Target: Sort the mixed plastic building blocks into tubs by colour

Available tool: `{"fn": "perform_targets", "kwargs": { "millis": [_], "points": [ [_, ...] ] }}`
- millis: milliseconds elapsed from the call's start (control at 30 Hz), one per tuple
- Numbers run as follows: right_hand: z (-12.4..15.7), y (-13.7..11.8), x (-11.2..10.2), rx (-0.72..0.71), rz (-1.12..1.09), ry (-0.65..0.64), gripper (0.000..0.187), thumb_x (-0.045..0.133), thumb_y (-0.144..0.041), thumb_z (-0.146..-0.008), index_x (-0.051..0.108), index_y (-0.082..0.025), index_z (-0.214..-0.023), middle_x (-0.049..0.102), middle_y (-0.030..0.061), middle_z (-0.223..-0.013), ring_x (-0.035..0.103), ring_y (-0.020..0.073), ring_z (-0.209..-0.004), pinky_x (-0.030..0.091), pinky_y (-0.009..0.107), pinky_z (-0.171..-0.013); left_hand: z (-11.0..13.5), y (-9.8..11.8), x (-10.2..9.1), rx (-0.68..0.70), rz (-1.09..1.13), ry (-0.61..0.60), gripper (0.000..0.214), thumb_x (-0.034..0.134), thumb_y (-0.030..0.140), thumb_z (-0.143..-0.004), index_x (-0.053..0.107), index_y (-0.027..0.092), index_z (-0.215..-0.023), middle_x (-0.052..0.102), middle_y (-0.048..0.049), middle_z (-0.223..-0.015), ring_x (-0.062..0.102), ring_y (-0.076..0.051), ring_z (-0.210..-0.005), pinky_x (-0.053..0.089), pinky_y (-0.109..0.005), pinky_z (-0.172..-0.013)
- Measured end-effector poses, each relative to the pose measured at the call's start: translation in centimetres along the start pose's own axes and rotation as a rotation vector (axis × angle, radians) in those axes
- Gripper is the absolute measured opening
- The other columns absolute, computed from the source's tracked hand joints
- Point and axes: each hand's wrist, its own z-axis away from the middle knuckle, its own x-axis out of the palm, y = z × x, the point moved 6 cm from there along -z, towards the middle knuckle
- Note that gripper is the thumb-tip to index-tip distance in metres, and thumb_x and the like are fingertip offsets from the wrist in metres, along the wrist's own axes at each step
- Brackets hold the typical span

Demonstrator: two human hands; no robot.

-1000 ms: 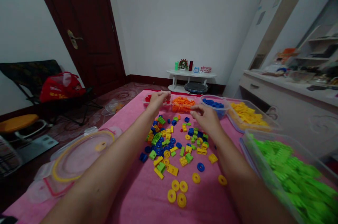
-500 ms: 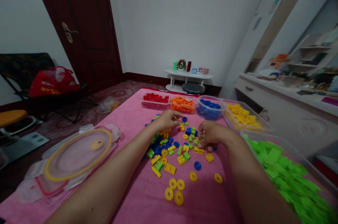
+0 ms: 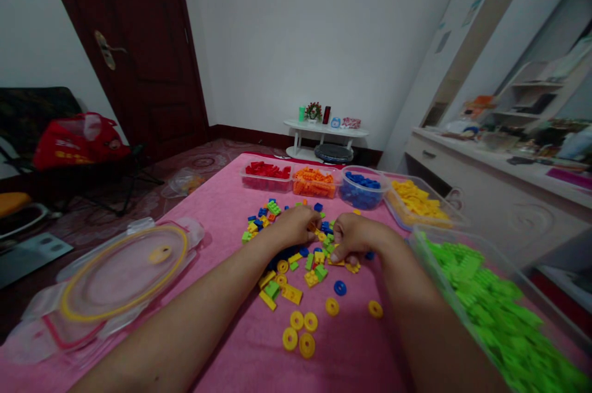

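Has left hand (image 3: pixel 298 224) and right hand (image 3: pixel 359 237) curled at blocks (image 3: pixel 320 272), with others between and nearer; can't tell grips

I now see my bare left hand (image 3: pixel 300 226) nearer, over loose multicoloured plastic blocks (image 3: pixel 319 257), no longer partly hiding the clear rectangular plastic box of red blocks (image 3: pixel 266 184). My bare right hand (image 3: pixel 357 239), a second ago before the round clear tub of blue pieces (image 3: pixel 362 199), curls down closer to the left.

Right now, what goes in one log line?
left hand: at bricks, hold unclear | right hand: at bricks, hold unclear | red tub, orange tub, blue tub: beyond bricks | yellow tub, green tub: right
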Motion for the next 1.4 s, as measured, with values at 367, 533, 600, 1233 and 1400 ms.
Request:
{"fn": "perform_targets", "kwargs": {
  "millis": [367, 533, 600, 1233, 1400],
  "points": [
    [0.4, 0.0, -3.1, -0.043, 0.354, 0.392, 0.025, 0.073, -0.024, -0.049, 0.064, -0.023, -0.072, 0.064, -0.0006, -0.065, 0.059, 0.0153, -0.055, 0.036, 0.023, -0.047, 0.3, 0.3, 0.1, 0.014, 0.021, -0.034, 0.028, 0.063, 0.029, -0.07, 0.068, 0.025, -0.098, 0.069, -0.0044, -0.095, 0.061, -0.021, -0.087, 0.042, -0.027, -0.071],
    [0.5, -1.4, -2.4, 0.07, 0.568, 0.41, 0.028, 0.071, -0.024, -0.049, 0.067, -0.024, -0.077, 0.069, 0.006, -0.081, 0.064, 0.0242, -0.075, 0.044, 0.029, -0.058, 0.4, 0.4, 0.3, 0.041, 0.005, -0.012, 0.03, 0.065, 0.037, -0.07, 0.069, 0.027, -0.098, 0.069, -0.0056, -0.097, 0.062, -0.023, -0.089, 0.043, -0.028, -0.072],
    [0.7, -2.0, -2.2, 0.111, 0.602, 0.399, 0.028, 0.07, -0.019, -0.048, 0.067, -0.022, -0.076, 0.069, 0.008, -0.082, 0.065, 0.0261, -0.079, 0.045, 0.031, -0.06, 0.3, 0.6, 0.5, 0.055, 0.005, -0.017, 0.027, 0.066, 0.036, -0.071, 0.071, 0.026, -0.095, 0.069, -0.006, -0.096, 0.062, -0.022, -0.089, 0.043, -0.028, -0.072],
    [0.2, -3.5, -3.7, -0.527, -1.164, 0.622, 0.027, 0.062, -0.037, -0.065, 0.054, -0.018, -0.082, 0.057, -0.0015, -0.065, 0.05, 0.0096, -0.048, 0.033, 0.018, -0.039, 0.3, -2.2, -7.1, -0.157, 0.909, 0.72, 0.033, 0.069, 0.035, -0.069, 0.071, 0.018, -0.097, 0.067, -0.0036, -0.083, 0.055, -0.013, -0.066, 0.044, -0.024, -0.062],
    [-0.7, -5.3, -0.9, -0.532, -1.648, 0.204, 0.017, 0.051, -0.03, -0.07, 0.051, -0.017, -0.082, 0.055, -0.0025, -0.058, 0.047, 0.0078, -0.04, 0.024, 0.015, -0.033, 0.7, 0.9, -8.2, 0.036, 0.616, 0.662, 0.022, 0.067, 0.03, -0.074, 0.072, 0.023, -0.094, 0.069, -0.0042, -0.096, 0.058, -0.019, -0.089, 0.043, -0.033, -0.086]
  ]
}}
